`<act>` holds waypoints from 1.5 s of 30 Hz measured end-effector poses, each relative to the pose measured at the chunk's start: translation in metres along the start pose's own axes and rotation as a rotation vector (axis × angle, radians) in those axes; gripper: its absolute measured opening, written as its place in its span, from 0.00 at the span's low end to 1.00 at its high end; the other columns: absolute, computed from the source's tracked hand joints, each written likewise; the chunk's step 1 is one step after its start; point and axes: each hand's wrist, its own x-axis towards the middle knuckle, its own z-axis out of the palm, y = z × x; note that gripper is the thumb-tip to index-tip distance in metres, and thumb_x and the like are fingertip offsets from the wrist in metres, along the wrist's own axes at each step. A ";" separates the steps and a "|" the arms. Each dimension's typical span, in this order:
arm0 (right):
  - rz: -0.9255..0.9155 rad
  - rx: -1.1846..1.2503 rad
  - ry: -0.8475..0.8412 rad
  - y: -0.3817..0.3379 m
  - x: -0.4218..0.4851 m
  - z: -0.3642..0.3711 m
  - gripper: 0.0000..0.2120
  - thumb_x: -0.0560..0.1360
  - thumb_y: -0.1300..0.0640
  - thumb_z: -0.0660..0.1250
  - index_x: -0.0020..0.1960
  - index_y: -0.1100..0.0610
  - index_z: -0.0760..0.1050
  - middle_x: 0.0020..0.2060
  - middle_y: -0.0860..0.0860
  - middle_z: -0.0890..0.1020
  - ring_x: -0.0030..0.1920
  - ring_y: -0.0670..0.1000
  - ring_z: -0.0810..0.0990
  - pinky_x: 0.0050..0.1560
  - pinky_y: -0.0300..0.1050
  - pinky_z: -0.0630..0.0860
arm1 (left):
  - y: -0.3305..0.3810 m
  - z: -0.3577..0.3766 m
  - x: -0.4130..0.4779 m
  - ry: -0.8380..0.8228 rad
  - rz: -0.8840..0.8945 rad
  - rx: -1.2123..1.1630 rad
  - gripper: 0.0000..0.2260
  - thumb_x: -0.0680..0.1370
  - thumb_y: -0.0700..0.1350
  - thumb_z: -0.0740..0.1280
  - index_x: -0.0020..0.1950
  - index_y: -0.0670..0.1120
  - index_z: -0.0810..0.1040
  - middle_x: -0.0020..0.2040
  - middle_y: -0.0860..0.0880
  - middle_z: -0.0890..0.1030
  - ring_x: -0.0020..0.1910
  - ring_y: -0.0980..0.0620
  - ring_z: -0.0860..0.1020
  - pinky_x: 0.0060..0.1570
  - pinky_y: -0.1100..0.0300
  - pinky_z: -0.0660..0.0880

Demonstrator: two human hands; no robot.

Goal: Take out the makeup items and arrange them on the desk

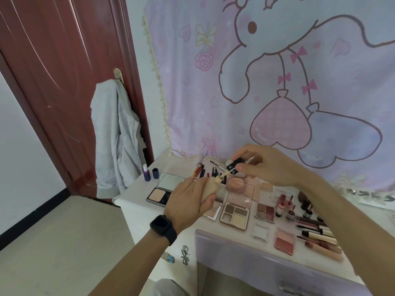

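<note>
Cloth point(277, 82): pink and lilac hanging with a cartoon rabbit, behind the desk's far edge; no words readable.
Door point(64, 82): dark red, left of the desk.
Garment point(115, 142): grey, hung on the door handle, just beside the desk's far left corner.
Desk point(235, 233): white top over a lilac front; bare top shows along the left edge and in a strip at the front edge.
Right hand point(267, 165): forearm crosses in from the right edge, above the items; thumb and fingers pinch the cap.
Left hand point(188, 199): raised over the left half, back of the hand up, fingers curled round the bottle; watch point(163, 229) on the wrist.
Compact point(164, 189): open, mirror up, near the left edge.
Palette point(235, 214): four pans, open, mid-desk.
Lip tubes point(318, 233): lying in a row at the right edge; print too small to read.
Blush point(284, 242): open, at the front edge.
Pencils point(205, 170): a row along the far edge.
Bottle point(210, 185): beige, tilted, held off the desk, mouth towards the cap.
Cap point(235, 164): black, its wand point(224, 173) tip at the bottle's mouth.
</note>
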 end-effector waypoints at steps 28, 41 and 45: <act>0.133 0.542 0.271 0.023 0.011 0.024 0.11 0.74 0.66 0.72 0.51 0.52 0.82 0.47 0.52 0.86 0.47 0.56 0.86 0.59 0.58 0.80 | -0.013 -0.004 -0.002 -0.195 -0.409 -0.389 0.35 0.76 0.69 0.51 0.73 0.45 0.67 0.61 0.49 0.78 0.56 0.50 0.75 0.54 0.52 0.75; 0.265 1.168 0.187 0.029 0.045 0.057 0.13 0.77 0.73 0.63 0.59 0.66 0.79 0.54 0.61 0.85 0.54 0.58 0.86 0.51 0.44 0.83 | -0.039 0.003 0.022 -0.079 -0.648 -0.641 0.17 0.78 0.61 0.65 0.63 0.56 0.70 0.53 0.57 0.80 0.52 0.64 0.77 0.45 0.73 0.71; 0.268 1.192 0.174 0.028 0.066 0.064 0.13 0.77 0.75 0.63 0.59 0.68 0.78 0.56 0.62 0.83 0.57 0.61 0.84 0.60 0.51 0.80 | -0.067 -0.002 0.047 0.001 -0.738 -0.727 0.17 0.77 0.58 0.70 0.61 0.53 0.74 0.50 0.56 0.83 0.50 0.60 0.80 0.47 0.67 0.76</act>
